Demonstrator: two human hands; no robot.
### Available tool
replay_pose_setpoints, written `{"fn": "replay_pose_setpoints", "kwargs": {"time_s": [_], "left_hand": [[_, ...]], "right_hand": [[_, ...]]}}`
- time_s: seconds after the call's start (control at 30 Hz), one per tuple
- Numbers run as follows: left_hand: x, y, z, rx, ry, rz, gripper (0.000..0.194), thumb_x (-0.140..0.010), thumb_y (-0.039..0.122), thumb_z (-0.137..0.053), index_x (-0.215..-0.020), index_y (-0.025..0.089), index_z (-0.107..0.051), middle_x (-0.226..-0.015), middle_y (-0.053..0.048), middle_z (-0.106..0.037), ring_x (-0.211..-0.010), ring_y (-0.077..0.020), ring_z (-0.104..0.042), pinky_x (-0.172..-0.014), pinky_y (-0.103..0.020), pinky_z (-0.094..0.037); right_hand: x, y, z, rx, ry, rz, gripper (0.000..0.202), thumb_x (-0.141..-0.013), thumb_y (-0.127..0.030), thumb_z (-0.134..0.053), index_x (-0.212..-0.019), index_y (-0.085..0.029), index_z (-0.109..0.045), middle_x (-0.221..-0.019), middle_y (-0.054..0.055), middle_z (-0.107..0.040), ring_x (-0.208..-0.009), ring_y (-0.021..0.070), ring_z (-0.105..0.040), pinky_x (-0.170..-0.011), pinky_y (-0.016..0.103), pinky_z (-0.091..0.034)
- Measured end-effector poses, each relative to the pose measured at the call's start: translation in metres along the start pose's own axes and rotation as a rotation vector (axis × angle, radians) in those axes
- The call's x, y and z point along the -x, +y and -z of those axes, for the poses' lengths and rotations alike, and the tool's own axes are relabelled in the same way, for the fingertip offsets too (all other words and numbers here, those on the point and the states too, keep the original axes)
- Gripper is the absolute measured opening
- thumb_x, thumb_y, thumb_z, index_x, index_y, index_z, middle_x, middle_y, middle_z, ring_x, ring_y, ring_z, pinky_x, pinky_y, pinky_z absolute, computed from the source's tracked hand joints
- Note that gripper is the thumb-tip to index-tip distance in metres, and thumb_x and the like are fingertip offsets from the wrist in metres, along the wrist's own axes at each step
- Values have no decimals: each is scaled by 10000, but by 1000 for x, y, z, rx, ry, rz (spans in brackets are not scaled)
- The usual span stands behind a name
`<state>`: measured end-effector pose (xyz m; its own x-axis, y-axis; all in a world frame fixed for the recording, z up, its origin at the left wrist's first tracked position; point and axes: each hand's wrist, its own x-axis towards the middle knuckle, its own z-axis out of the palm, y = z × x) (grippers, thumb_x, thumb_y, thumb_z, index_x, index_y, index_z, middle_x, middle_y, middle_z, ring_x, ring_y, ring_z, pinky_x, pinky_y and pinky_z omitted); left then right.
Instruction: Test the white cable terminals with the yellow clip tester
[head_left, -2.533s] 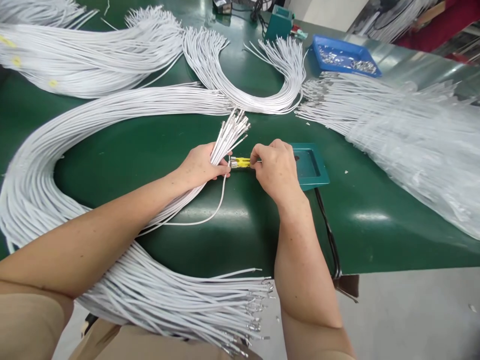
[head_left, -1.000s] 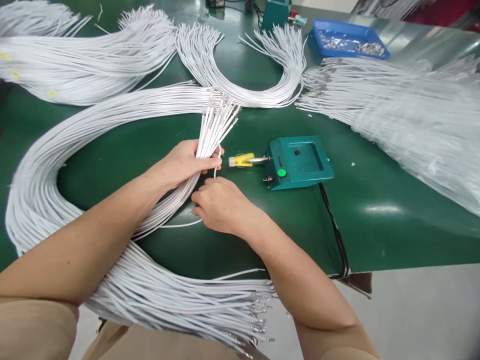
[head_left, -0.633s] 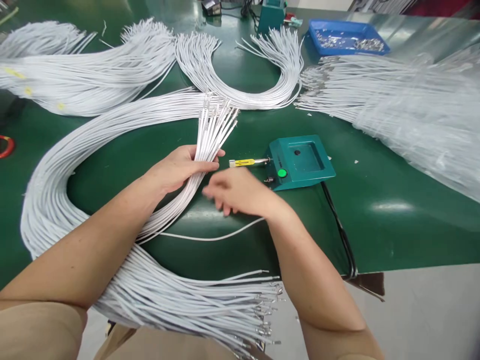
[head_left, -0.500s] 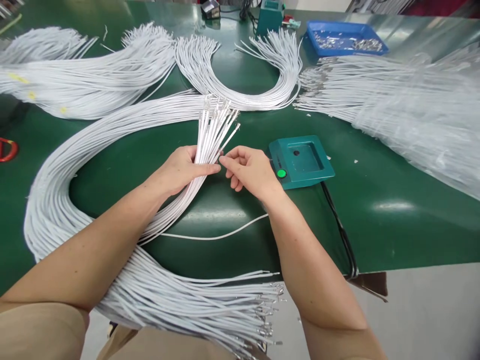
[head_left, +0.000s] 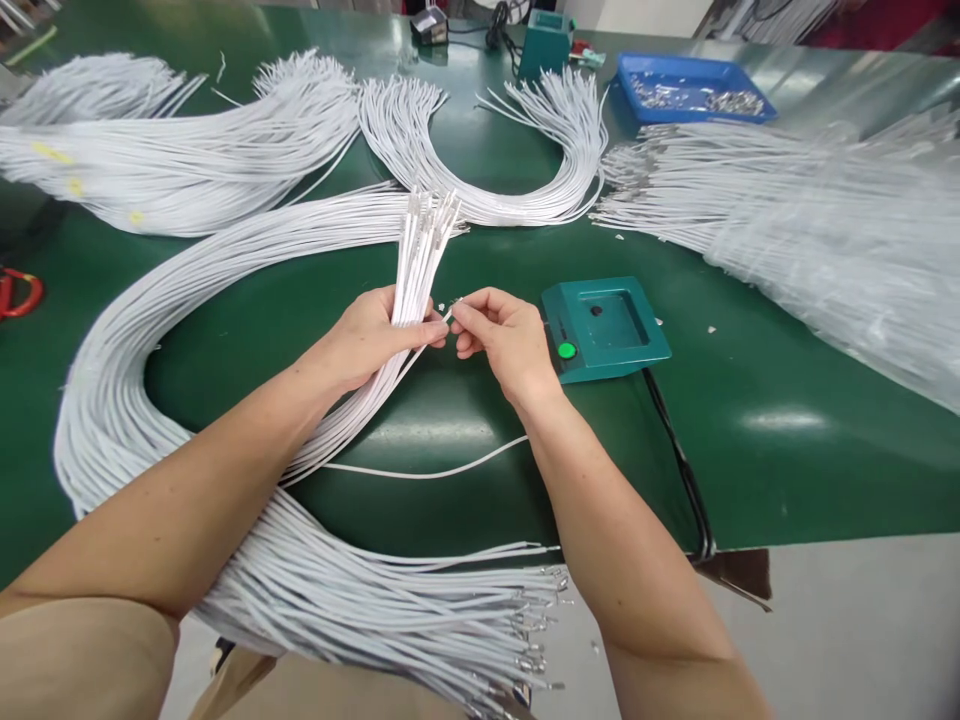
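Note:
A bundle of white wires (head_left: 417,265) with metal-tipped ends stands up out of my left hand (head_left: 367,337), whose fingers and thumb are wrapped round it. Just to the right, my right hand (head_left: 510,340) pinches the tip of a single white wire (head_left: 427,345) that runs beside the bundle. The two hands nearly touch at the fingertips. A thick loop of white wires (head_left: 97,380) curves from behind the bundle round the left and under my left forearm. Its metal-tipped ends (head_left: 532,630) lie at the table's front edge.
Right of my right hand sits a teal device (head_left: 615,330) with a green button and black cable (head_left: 679,460). More wire bundles (head_left: 517,205) lie across the back. A blue tray (head_left: 690,90) holds small metal parts. Plastic-covered wires (head_left: 825,220) lie right, red-handled scissors (head_left: 22,293) far left.
The single wire has come away from the bundle at its tip and now shows between my hands. The remaining wires in my left hand stand closer together. The view has shifted slightly.

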<state>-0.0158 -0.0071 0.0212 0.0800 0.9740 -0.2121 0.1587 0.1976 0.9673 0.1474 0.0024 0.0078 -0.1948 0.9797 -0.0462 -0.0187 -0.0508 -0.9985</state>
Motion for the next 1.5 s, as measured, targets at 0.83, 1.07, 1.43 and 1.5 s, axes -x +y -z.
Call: {"fn": "replay_pose_setpoints", "kwargs": {"time_s": [0.83, 1.07, 1.43, 1.5], "left_hand": [[2, -6, -6, 19, 105, -65, 304, -602, 293, -815, -749, 153, -590, -677, 17, -602, -587, -97, -537, -572, -235, -423], [3, -4, -8, 113, 82, -60, 304, -599, 207, -814, -789, 142, -585, -729, -10, -666, -679, -157, -664, -576, -247, -491], [5, -7, -7, 75, 44, -136, 289, -656, 264, -803, -824, 133, -607, -740, -25, -692, -699, -178, -687, -620, -275, -519], [5, -7, -6, 15, 84, -161, 287, -652, 276, -801, -826, 135, -621, -752, -17, -689, -672, -155, -661, -622, -267, -504]], "right_hand": [[0, 2, -5, -373, -48, -127, 174, -728, -284, -740, -838, -151, -715, -629, -42, -626, -527, 50, -526, -572, 202, -522], [0, -1, -6, -434, -40, -198, 71, -715, -223, -697, -697, -163, -663, -567, -63, -514, -468, 49, -423, -459, 208, -410], [-1, -9, 5, -227, -31, -100, 145, -700, -279, -757, -802, -177, -749, -711, -17, -673, -603, 69, -554, -632, 225, -505], [-1, -8, 6, -249, -32, -107, 176, -690, -289, -777, -825, -178, -753, -719, -17, -679, -603, 68, -558, -641, 227, -519]]}}
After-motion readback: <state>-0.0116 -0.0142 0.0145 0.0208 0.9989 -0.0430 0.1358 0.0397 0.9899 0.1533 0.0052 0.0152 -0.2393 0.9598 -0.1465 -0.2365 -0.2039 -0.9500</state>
